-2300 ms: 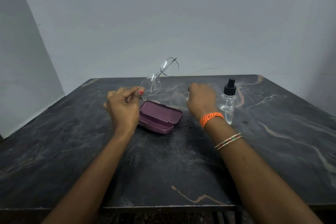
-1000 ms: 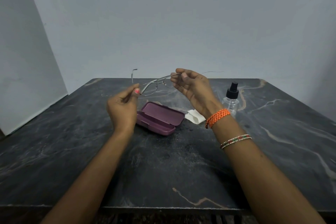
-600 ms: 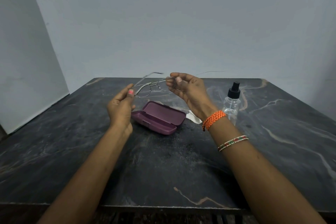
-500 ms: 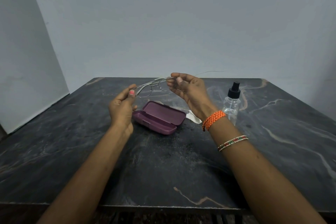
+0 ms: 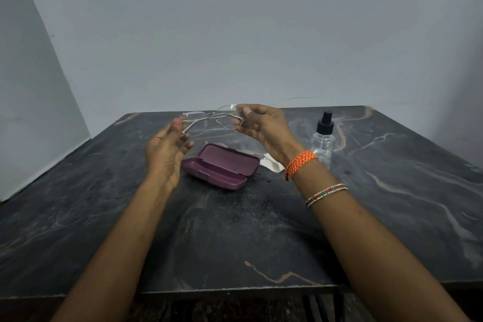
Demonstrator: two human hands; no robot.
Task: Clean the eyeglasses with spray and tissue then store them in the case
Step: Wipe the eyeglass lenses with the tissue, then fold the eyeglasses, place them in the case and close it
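Thin wire-framed eyeglasses [image 5: 209, 121] with clear lenses hang in the air above the far part of the table. My right hand [image 5: 264, 127] pinches their right lens end. My left hand [image 5: 164, 150] touches the left end with a fingertip, its other fingers loosely spread. The left temple looks folded in along the frame. Below them a purple case [image 5: 222, 166] lies open with nothing in it. A crumpled white tissue [image 5: 270, 163] lies right of the case, partly behind my right wrist. A clear spray bottle [image 5: 324, 138] with a black nozzle stands upright at the right.
The dark marble table [image 5: 235, 230] stretches to a grey wall behind and a white wall at the left. Its front edge runs along the bottom of the view.
My right hand left the tissue on the table and took the glasses' right end. The left temple has swung from sticking up to lying along the frame. My left hand's pinch has loosened.
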